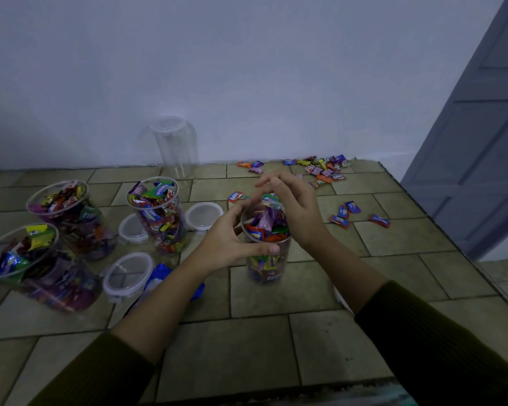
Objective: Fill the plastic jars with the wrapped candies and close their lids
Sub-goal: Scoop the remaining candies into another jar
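Open jar: clear plastic, round, straight-walled, upright at mid-table, no lid on. Wrapped candies heaped to the rim, crinkly foil in purple, orange, green and yellow.

Left hand: grips the jar just under the rim, thumb lying across the near wall, fingers curled round the far side.

Right hand: arched over the jar mouth from the right, fingers bent, tips blurred; cannot tell whether they pinch anything.

Table: matte olive-tan rectangular tiles with dark joints.

Left of the held jar: three more filled jars, all open and packed to the top. Loose lids lie flat between them, round, clear centre, whitish rim with clip tabs. A blue shiny wrapper lies partly hidden under the left forearm.

Back, against the pale wall: empty jar, tall, clear, upright.

Back right: scattered candy pile. Right of the hands: a few blue-and-red flat candies, well apart from the jar. One red candy just behind the left fingers.

Sleeves: dark olive, ribbed knit. Grey panelled door far right.
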